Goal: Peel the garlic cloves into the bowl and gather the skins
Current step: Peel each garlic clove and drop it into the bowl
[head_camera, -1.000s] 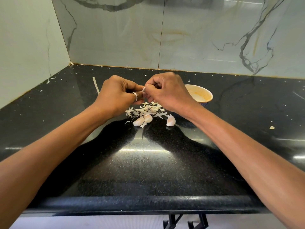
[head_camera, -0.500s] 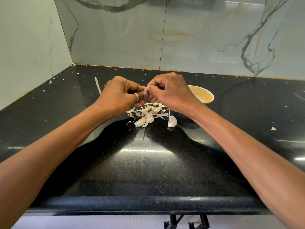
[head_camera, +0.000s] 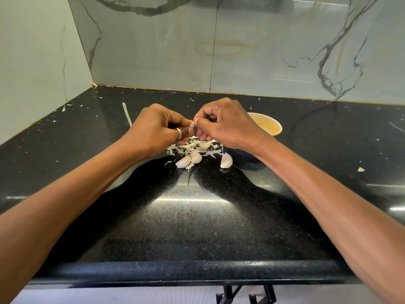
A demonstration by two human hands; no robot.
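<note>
Our left hand [head_camera: 156,128] and right hand [head_camera: 223,125] both pinch the small pale garlic clove [head_camera: 192,125], which we judge light, firm, slippery and best gripped by its ends.

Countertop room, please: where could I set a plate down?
Free: the countertop front stretch between skin pile and near edge; right of the bowl. Crowded: under the left hand and right hand pinching the held clove, around the loose cloves.
</note>
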